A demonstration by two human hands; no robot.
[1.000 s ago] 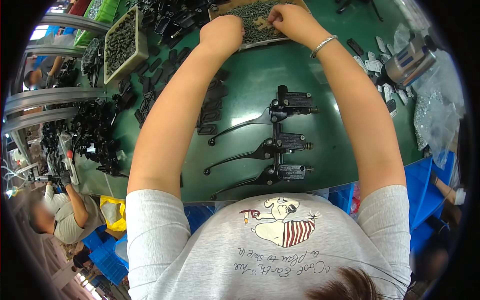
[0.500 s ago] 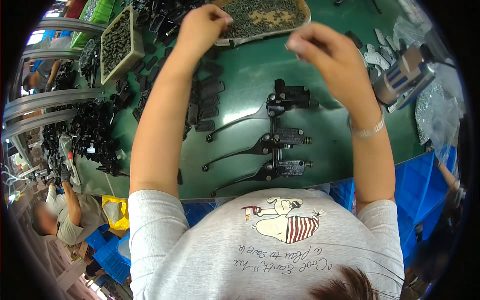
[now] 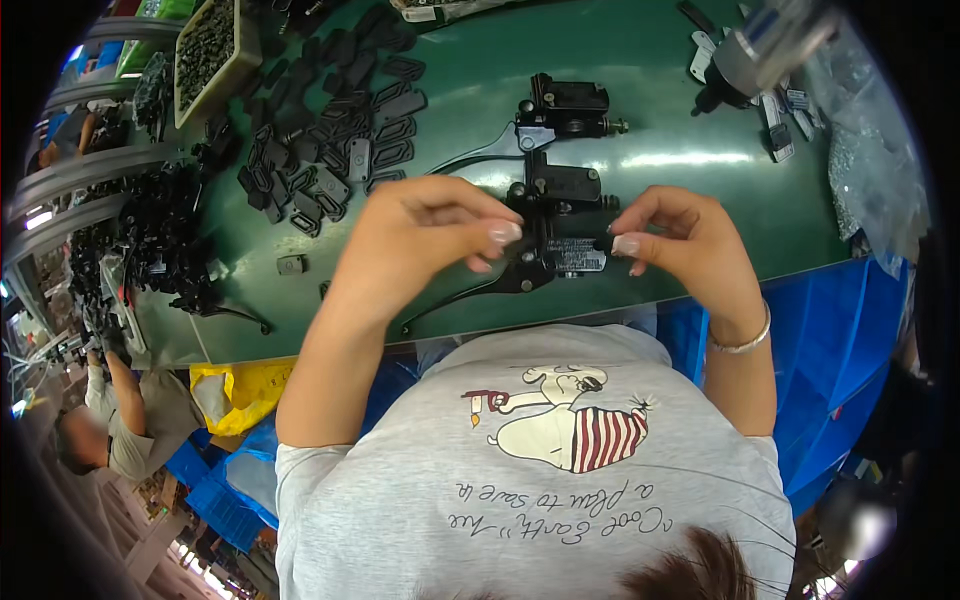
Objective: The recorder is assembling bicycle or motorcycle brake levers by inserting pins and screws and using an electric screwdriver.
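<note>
Three black brake lever assemblies lie in a column on the green table: the far one (image 3: 572, 97), the middle one (image 3: 568, 183) and the near one (image 3: 578, 256), their levers pointing left. My left hand (image 3: 425, 230) hovers over the pivot side of the middle and near assemblies, thumb and fingertips pinched together; whatever they hold is too small to make out. At the right end of the same two assemblies, my right hand (image 3: 695, 245) has its thumb and forefinger closed, a tiny dark bit showing at the tips that I cannot identify.
A power screwdriver (image 3: 730, 75) hangs over the table's right side, near loose flat metal plates (image 3: 775, 135). Many black covers (image 3: 385, 150) are scattered to the left. Beyond them stands a bin (image 3: 245, 55) of small parts. Dark lever parts (image 3: 130, 240) are heaped at far left.
Both hands have come back toward me from the screw tray to the near assemblies. The view has shifted, so the tray is now mostly out of sight at the top.
</note>
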